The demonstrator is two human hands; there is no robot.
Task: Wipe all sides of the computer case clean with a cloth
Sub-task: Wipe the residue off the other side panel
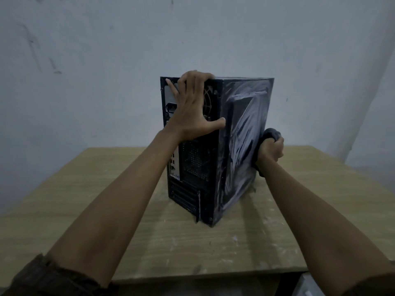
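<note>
Here the computer case (245,124) stood upright on the bench (235,253), left hand (192,107) gripping its top rear edge, right hand (270,151) clenched round the cloth (271,133) against the streaked side; overlapping strokes would suit.

Most of the dark cloth (272,133) is buried in the right hand (270,151) at centre right, the computer case (245,135) hides its own far faces, and both sleeves (49,278) run off the bottom corners.
</note>
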